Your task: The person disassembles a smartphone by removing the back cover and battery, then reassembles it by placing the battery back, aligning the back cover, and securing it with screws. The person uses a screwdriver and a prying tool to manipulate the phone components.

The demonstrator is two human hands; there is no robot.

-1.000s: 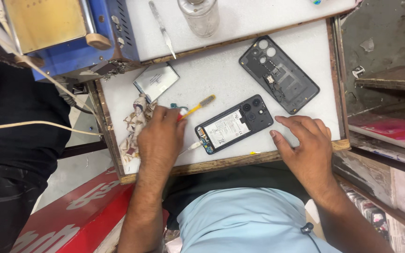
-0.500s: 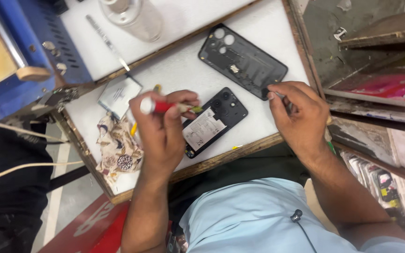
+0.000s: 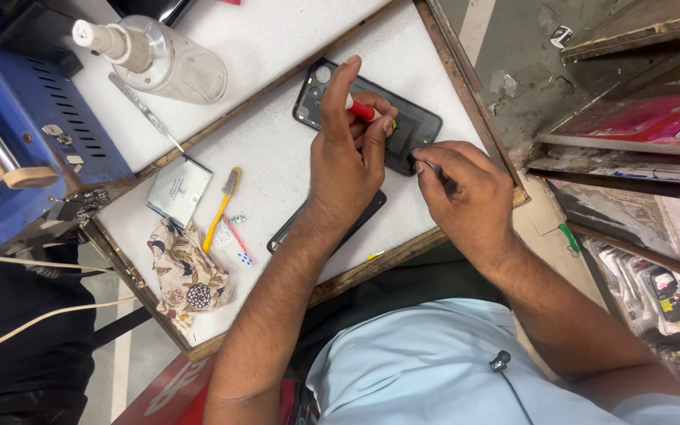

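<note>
My left hand [image 3: 348, 161] grips a red-handled screwdriver [image 3: 362, 109], its index finger raised, over a black phone housing [image 3: 423, 126] that lies open-side up on the white work mat [image 3: 277, 149]. My right hand [image 3: 466, 197] pinches the housing's near right edge with thumb and forefinger. A second black phone [image 3: 290, 230] lies on the mat, mostly hidden under my left wrist.
A flat silver battery [image 3: 179, 189], a yellow-handled tool [image 3: 220, 206], a patterned cloth [image 3: 188, 274] and small loose parts lie at the mat's left. Behind are a clear pump bottle [image 3: 168, 64], tweezers [image 3: 145, 110] and a blue machine [image 3: 21, 118]. Shelves with packets stand at right.
My left hand has carried the screwdriver from the near phone to the far housing. My right hand stays at the housing's edge. The view has swung left and closer.
</note>
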